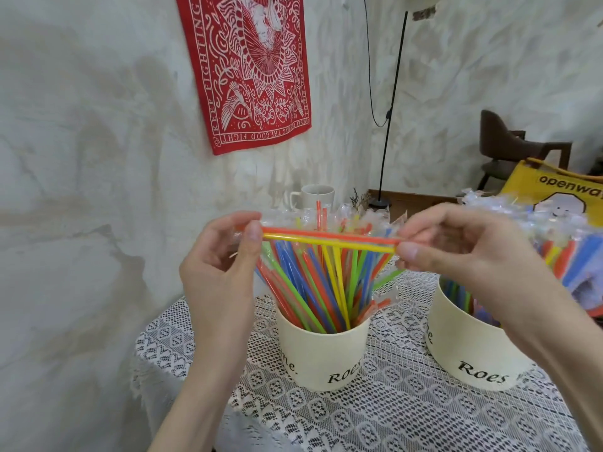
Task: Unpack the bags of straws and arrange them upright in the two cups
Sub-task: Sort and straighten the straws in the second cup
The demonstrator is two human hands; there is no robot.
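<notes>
Near: lace cloth (408,415) over table, its left edge just left of the left cup (323,357); cloth's near and right parts cut off by frame. Left cup, cream w/ black lettering partly turned away, holds fanned straws (313,282), upright to splayed. Right cup (470,350) just right of left cup, apart from it; its mouth and contents mostly hidden by the right forearm.

Above left cup: left hand (225,265) and right hand (456,246) each pinch one end of a level pair (329,238), orange over yellow, thumb vs. fingers; whether a clear sleeve wraps the pair can't be told.

Right of right cup: wrapped bundles (567,249), blurred, cut by frame.

Behind left cup: white mug (313,195), half hidden by wrappers; lamp pole (391,109); red wall cloth (248,70); yellow bag (561,190), chair (509,145) far right.
</notes>
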